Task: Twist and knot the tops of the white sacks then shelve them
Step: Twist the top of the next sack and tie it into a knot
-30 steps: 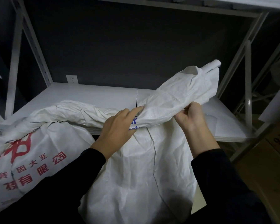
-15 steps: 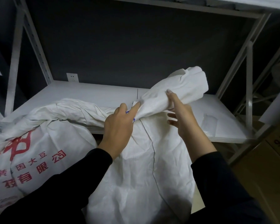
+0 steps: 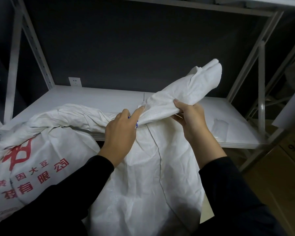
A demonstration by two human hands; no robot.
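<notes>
A plain white woven sack (image 3: 148, 181) stands in front of me, its gathered top (image 3: 191, 87) stretched up and to the right over the shelf. My left hand (image 3: 121, 132) pinches the neck of that sack where the twist begins. My right hand (image 3: 191, 116) grips the twisted top a little further along, fingers wrapped over it. A second white sack (image 3: 32, 164) with red printed characters leans at the left, its bunched top lying along the shelf's front edge.
A white metal shelf board (image 3: 95, 97) lies behind the sacks, with upright posts at left (image 3: 36, 43) and right (image 3: 260, 92). A small clear plastic piece (image 3: 220, 128) rests on the shelf's right part. Cardboard boxes (image 3: 279, 167) stand at the lower right.
My right hand has let go and re-gripped the sack's top from above. The top, bunched and curled half a second ago, now stretches out longer to the upper right.
</notes>
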